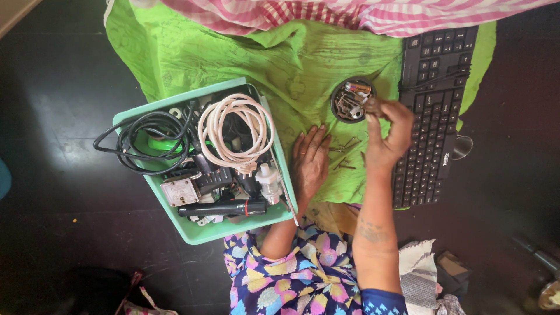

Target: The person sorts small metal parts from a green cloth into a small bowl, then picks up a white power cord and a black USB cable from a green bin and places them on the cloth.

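My left hand [310,162] lies flat, fingers apart, on the green cloth [291,64], right beside the mint-green tray [201,232]. My right hand [388,133] is raised next to a small dark round bowl [335,109] holding screws, metal bits and a small battery. The fingertips of this hand pinch a small brown metal piece [373,107] at the bowl's right rim. A few loose nails or screws [344,153] lie on the cloth between my hands.
The tray holds a coiled white cable [233,125], a black cable [146,140], a black tool with a red band [224,207] and small electrical parts. A black keyboard [434,105] lies at the right. Pink checked fabric [350,14] is at the top. Dark floor surrounds the cloth.
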